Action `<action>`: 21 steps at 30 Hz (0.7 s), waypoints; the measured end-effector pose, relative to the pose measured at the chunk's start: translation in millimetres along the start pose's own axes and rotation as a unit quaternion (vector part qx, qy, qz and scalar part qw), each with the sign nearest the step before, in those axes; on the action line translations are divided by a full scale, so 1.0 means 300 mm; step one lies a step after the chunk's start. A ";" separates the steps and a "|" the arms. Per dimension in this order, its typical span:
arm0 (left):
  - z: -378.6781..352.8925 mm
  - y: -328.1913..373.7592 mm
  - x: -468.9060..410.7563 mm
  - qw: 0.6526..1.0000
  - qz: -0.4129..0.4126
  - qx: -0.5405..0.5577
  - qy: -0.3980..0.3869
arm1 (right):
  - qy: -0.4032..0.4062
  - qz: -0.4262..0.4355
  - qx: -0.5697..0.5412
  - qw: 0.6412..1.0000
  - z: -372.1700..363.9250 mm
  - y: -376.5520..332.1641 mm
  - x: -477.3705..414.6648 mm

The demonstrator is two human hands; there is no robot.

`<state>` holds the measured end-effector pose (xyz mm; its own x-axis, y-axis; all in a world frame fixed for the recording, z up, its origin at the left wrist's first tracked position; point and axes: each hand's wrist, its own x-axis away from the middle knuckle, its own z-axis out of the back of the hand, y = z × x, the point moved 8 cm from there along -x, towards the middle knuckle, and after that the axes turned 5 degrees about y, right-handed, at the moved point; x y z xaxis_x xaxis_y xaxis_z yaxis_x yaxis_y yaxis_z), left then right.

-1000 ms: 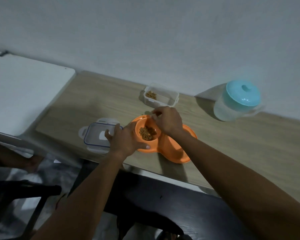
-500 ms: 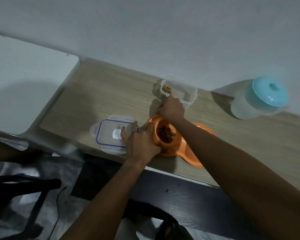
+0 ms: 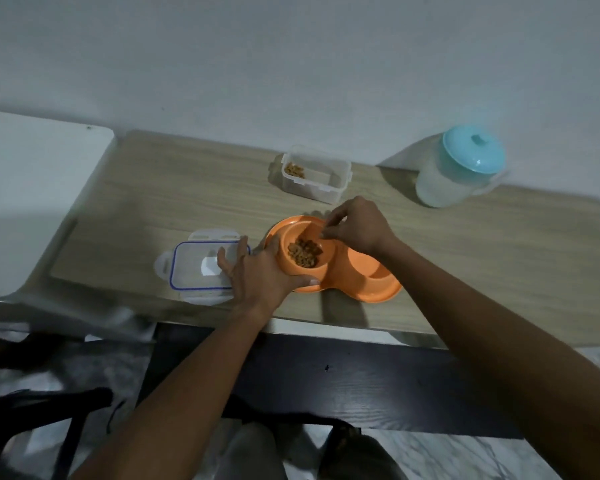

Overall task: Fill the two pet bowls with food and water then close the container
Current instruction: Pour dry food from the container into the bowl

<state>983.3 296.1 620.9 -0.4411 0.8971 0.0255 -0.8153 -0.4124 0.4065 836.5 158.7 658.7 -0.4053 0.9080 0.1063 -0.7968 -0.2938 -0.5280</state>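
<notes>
Orange feeder point(image 3: 369, 271) near table point(image 3: 153, 202) front edge

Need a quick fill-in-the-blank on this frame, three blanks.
The kibble sits in the ___ compartment of the orange double bowl.
The food container stands ___, its lid flat on the table.
The hand hovering over the kibble is the person's ___.
Missing: left; open; right.

Wooden table point(image 3: 174, 202) with orange double bowl point(image 3: 371, 282), clear lid point(image 3: 194, 268), food container point(image 3: 314, 183), jug point(image 3: 458, 171).
</notes>
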 end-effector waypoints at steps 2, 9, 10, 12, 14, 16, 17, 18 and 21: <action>0.006 0.018 0.004 1.000 0.004 -0.004 -0.004 | 0.051 -0.026 -0.038 0.998 0.050 0.042 0.023; -0.002 0.187 0.056 0.999 0.010 0.015 -0.031 | 0.138 -0.170 -0.034 0.975 0.198 0.368 0.164; -0.013 0.234 0.061 0.999 0.007 0.011 -0.032 | 0.142 -0.192 -0.030 0.971 0.221 0.428 0.191; -0.049 0.304 0.062 0.999 0.018 0.016 -0.035 | 0.140 -0.215 -0.042 0.966 0.245 0.522 0.236; -0.074 0.373 0.063 0.998 0.028 0.041 -0.033 | 0.121 -0.222 -0.066 0.965 0.257 0.598 0.267; -0.088 0.448 0.068 0.998 0.027 0.050 -0.038 | 0.115 -0.222 -0.096 0.963 0.278 0.660 0.280; -0.090 0.492 0.070 0.998 0.026 0.052 -0.039 | 0.132 -0.225 -0.119 0.958 0.309 0.691 0.278; -0.095 0.526 0.068 0.997 0.028 0.057 -0.040 | 0.163 -0.230 -0.149 0.948 0.352 0.717 0.273; -0.147 0.568 0.032 0.998 0.038 0.018 -0.044 | 0.291 -0.224 -0.230 0.901 0.530 0.767 0.226</action>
<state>823.6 227.5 650.1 -0.4649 0.8748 0.1365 -0.7661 -0.4748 0.4331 554.3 105.0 678.3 0.3216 0.9468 0.0062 -0.4977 0.1746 -0.8496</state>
